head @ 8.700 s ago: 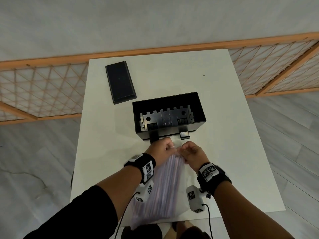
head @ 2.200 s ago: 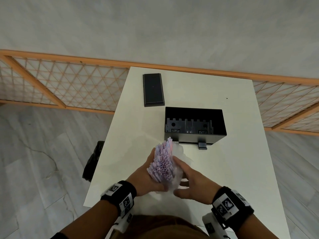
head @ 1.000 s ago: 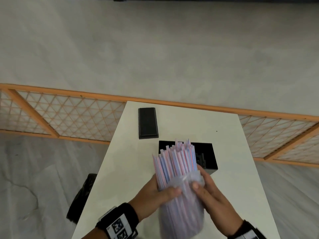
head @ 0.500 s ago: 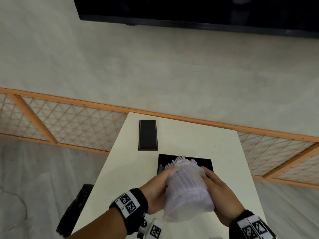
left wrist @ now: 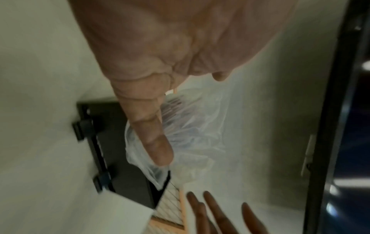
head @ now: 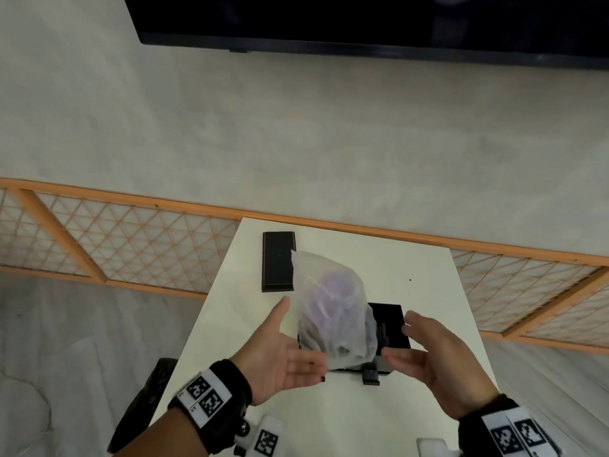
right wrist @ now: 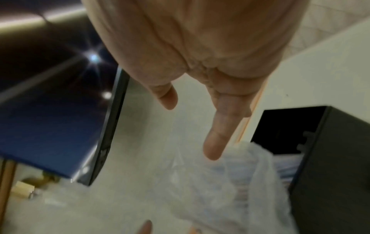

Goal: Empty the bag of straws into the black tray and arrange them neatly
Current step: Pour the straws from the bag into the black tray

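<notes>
Both hands spread, nothing gripped. Left hand (head: 280, 354) palm up, fingers straight, thumb raised; fingertips at the lower left edge of the bag (head: 333, 311), contact unclear in the head view. In the left wrist view one finger (left wrist: 152, 136) lies against the plastic. Right hand (head: 438, 361) open, fingers extended toward the bag, a gap showing between them. Bag sits upended, mouth down in the black tray (head: 392, 328) on the table (head: 428, 291); straws (head: 329, 291) blurred inside it. Black lid (head: 276, 262) lies behind on the left.
</notes>
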